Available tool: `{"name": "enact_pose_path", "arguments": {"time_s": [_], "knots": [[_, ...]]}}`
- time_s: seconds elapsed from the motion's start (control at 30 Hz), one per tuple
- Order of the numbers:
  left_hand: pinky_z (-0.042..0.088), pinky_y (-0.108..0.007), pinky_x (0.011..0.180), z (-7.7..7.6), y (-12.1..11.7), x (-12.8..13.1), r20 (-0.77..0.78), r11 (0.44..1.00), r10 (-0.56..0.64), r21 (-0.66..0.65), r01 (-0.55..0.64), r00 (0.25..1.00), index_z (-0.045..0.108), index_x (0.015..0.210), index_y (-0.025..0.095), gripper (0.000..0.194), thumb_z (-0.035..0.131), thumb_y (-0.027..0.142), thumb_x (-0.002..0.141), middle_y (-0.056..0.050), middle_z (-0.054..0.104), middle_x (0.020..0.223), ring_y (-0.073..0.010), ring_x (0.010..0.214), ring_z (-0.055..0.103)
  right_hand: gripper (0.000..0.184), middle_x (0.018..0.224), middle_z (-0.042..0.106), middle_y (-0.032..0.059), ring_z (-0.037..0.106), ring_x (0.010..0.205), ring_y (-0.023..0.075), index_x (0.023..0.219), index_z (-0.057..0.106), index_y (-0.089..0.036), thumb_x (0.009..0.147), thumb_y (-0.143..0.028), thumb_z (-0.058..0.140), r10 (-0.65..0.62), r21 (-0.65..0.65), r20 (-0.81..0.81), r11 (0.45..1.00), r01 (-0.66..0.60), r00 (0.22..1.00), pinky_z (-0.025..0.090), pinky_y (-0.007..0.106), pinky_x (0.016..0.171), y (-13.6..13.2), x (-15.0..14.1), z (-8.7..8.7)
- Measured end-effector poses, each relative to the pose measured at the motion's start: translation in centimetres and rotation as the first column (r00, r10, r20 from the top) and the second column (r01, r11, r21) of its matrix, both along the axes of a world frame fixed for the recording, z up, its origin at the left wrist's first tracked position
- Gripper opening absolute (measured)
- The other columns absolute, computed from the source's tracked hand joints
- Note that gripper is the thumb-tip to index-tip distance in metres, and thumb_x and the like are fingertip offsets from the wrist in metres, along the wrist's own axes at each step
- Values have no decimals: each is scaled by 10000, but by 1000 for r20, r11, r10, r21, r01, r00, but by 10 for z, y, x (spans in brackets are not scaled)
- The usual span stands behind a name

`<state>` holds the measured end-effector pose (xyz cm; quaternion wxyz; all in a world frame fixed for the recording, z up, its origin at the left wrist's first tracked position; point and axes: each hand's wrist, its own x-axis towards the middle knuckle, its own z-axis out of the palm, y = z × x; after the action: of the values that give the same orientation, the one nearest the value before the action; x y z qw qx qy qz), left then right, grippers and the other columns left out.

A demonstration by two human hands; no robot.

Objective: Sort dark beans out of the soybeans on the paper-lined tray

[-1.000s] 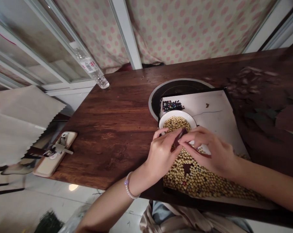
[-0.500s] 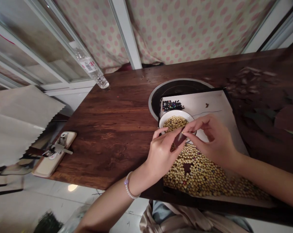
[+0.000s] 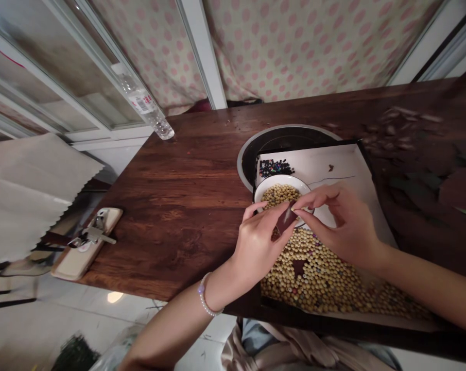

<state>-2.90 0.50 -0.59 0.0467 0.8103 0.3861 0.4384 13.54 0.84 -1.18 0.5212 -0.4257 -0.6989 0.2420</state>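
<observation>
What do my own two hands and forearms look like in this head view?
The left hand is bare and has a bracelet round the wrist: small, pale, pearl-like beads with a purple one among them. The right hand is bare too, with no ring, bracelet or watch to be seen. No sleeve shows on either forearm.

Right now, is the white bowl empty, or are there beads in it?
Not empty: yellowish beads show inside the white bowl.

On the bench [image 3: 171, 196], a tray [image 3: 348, 165] lies right of centre, a bowl [image 3: 300, 185] towards its left side, beads [image 3: 317, 286] below; a bottle [image 3: 144, 104] is upper left.
</observation>
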Motion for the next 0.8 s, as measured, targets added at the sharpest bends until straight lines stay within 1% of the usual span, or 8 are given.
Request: {"name": "enact_pose_path", "arguments": {"time_s": [0.17, 0.47, 0.8], "knots": [[484, -330, 891, 1, 0, 0, 0, 1000, -1, 3, 1, 1000, 574, 1052, 156, 290, 641, 159, 770, -24, 714, 930, -128, 769, 659, 207, 817, 613, 11, 607, 793, 173, 847, 458, -228, 756, -127, 614, 1, -3, -1, 1000, -1, 1000, 502, 357, 715, 0, 0, 0], [476, -335, 899, 1, 0, 0, 16, 1000, -8, -15, 9, 1000, 573, 1055, 169, 291, 638, 158, 772, -19, 713, 940, -119, 752, 663, 220, 828, 601, 11, 610, 798, 178, 864, 453, -235, 754, -134, 614, 27, -30, -99, 999, -30, 995, 509, 368, 712, 1, -1, -1], [474, -335, 908, 2, 0, 0, 6, 1000, -8, -11, 8, 1000, 574, 1054, 159, 295, 642, 156, 767, -25, 712, 948, -123, 757, 661, 236, 825, 598, 9, 607, 803, 180, 860, 456, -235, 734, -139, 632, 23, -45, -76, 999, -26, 997, 511, 377, 736, 1, 0, 2]]}}
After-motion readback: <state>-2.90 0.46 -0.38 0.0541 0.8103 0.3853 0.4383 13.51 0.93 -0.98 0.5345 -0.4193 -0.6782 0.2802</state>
